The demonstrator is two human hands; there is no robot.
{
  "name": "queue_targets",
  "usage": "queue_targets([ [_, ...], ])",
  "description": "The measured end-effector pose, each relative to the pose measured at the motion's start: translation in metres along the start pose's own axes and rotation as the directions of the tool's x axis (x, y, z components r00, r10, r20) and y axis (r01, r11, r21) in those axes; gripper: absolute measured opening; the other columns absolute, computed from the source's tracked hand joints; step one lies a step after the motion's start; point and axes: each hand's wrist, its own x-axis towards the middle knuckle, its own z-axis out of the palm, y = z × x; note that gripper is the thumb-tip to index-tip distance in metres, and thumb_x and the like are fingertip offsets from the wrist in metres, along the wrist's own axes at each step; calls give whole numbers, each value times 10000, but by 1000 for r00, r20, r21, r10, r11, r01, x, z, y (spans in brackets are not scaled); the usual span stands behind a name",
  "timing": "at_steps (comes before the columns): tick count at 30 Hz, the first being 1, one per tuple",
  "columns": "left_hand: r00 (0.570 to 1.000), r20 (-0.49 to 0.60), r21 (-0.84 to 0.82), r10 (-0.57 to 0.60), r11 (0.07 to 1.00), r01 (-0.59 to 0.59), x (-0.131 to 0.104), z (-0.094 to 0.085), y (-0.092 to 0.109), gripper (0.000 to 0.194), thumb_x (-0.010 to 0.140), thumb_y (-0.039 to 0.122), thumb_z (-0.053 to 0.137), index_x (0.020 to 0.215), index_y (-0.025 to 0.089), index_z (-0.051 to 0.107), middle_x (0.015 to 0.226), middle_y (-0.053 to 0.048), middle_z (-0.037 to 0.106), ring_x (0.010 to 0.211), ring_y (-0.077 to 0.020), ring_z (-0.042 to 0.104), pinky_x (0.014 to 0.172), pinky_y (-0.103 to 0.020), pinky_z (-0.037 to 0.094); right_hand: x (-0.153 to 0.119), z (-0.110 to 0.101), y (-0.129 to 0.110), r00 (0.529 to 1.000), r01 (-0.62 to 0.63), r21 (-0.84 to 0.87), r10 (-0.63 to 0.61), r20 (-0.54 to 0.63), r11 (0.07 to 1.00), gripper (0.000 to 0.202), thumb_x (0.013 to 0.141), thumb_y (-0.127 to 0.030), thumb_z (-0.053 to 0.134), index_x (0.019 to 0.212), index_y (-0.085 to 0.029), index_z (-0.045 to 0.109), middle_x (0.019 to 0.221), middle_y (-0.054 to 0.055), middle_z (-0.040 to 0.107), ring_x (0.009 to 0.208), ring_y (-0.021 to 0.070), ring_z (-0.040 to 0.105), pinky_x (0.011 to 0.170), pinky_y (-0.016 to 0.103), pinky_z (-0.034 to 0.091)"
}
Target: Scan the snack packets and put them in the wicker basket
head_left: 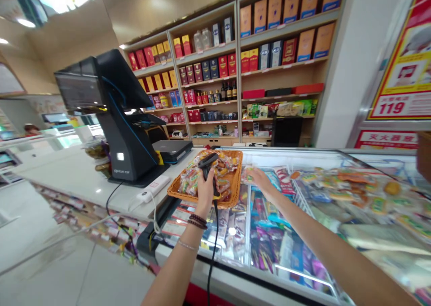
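Observation:
My left hand (206,190) is wrapped round the handle of a black barcode scanner (208,161), whose cable hangs down toward the front. The scanner is over a brown wicker basket (237,175) of small wrapped snacks (192,180). Just right of the basket, my right hand (258,180) grips a small clear-wrapped snack (248,176) with a green mark, above the glass top of a freezer (251,234). Bracelets circle my left wrist.
A black cash register (124,130) and a flat scale (173,151) stand on the white counter (67,169) at left. A white power strip (153,189) with cables lies by the basket. More wrapped food (370,193) is at right; stocked shelves (208,61) stand behind.

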Motion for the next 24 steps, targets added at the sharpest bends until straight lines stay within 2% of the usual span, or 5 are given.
queue_targets([
  [4,979,203,-2,-6,1000,7,-22,48,-7,702,796,846,966,895,257,597,627,64,593,469,-112,518,467,-248,414,-46,-57,5,974,-219,173,226,-16,960,210,787,-467,843,865,-311,727,824,54,831,949,350,876,962,536,747],
  [8,906,409,8,-113,993,120,-49,106,-34,658,841,810,950,883,255,599,614,52,594,461,-113,513,470,-244,385,-70,-102,8,959,-257,171,273,-79,951,306,750,-529,889,935,-318,766,847,40,853,897,367,898,910,547,748],
  [12,855,482,25,-189,979,202,-69,146,-63,697,794,856,931,827,253,583,594,50,572,465,-103,499,473,-236,392,-68,-133,20,951,-219,160,247,-188,963,511,657,-677,1005,943,-300,810,832,58,868,922,391,901,929,549,720],
  [17,847,494,16,-195,976,215,-80,154,-81,745,757,900,947,844,249,596,616,48,592,474,-99,497,478,-239,406,-57,-150,41,897,-142,56,153,-415,988,681,602,-867,973,919,-291,799,803,41,859,932,382,882,957,540,685],
  [24,825,515,67,-234,970,233,-87,139,-85,678,810,837,947,906,250,622,643,46,612,482,-109,515,483,-249,392,-65,-153,35,910,-124,62,138,-390,990,663,623,-827,1019,946,-287,811,866,58,881,946,385,884,905,505,697],
])
